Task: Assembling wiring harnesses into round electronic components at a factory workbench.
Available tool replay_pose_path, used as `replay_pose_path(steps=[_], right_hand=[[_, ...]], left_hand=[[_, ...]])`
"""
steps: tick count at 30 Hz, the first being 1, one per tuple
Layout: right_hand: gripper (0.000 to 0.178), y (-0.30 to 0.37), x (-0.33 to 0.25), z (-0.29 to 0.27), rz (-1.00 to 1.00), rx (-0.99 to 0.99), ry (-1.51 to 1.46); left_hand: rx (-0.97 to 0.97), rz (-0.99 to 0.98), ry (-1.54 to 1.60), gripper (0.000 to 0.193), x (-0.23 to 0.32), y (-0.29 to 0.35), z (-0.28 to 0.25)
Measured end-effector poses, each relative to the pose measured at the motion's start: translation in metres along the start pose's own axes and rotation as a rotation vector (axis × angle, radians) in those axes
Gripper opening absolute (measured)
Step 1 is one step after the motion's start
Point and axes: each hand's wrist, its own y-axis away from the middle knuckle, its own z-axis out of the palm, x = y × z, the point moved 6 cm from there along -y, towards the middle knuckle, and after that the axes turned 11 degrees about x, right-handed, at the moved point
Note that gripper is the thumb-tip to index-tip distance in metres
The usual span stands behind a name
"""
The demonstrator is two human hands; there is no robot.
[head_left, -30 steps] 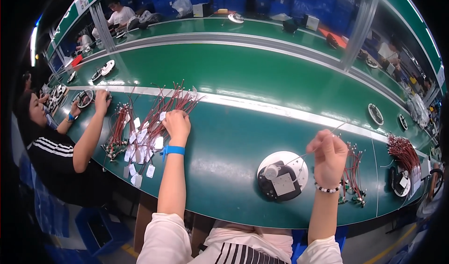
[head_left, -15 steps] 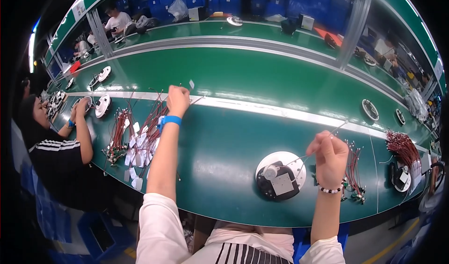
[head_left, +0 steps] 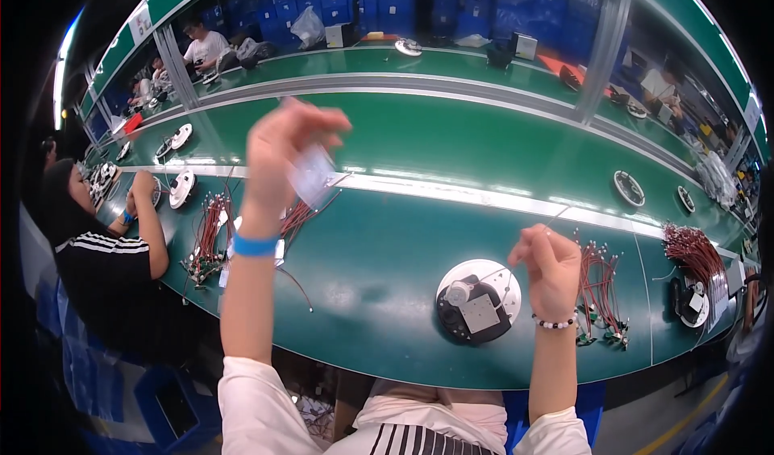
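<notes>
My left hand (head_left: 292, 136) is raised over the far strip of the bench and smeared by motion. A blurred white tag (head_left: 314, 179) hangs under its fingers and seems held by them. Behind that hand lie red wires (head_left: 300, 217) with white tags, partly hidden by my arm. My right hand (head_left: 548, 257) pinches a thin grey cable (head_left: 500, 273). The cable runs from a round white device (head_left: 513, 290) with a black housing (head_left: 453, 319), a pale square plate and a small white cylinder on top. Its loose end sticks up beyond my fingers.
Red wire bundles with green boards lie left (head_left: 211, 233) and right (head_left: 597, 281); a larger bundle (head_left: 692, 253) is far right. White round parts (head_left: 629, 189) rest on the green belt (head_left: 451, 136). A co-worker (head_left: 101, 253) sits at left. Metal posts (head_left: 609, 52) stand beyond.
My left hand has risen and come nearer, away from the tagged wires, with the white tag. My right hand has shifted slightly left with the cable.
</notes>
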Motion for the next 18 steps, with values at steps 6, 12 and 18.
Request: replay_pose_path(steps=[6, 12, 18], right_hand=[[0.028, -0.002, 0.022, 0.018, 0.291, -0.025, -0.013], [0.027, 0.005, 0.025, 0.031, 0.311, -0.035, -0.030], [0.027, 0.014, 0.033, 0.039, 0.472, -0.110, -0.189]], left_hand=[[-0.431, 0.173, -0.345, 0.012, -0.028, 0.116, 0.112], [-0.540, 0.453, -0.473, 0.019, -0.036, 0.157, 0.145], [-0.742, 0.311, -0.508, 0.017, -0.058, 0.175, 0.144]])
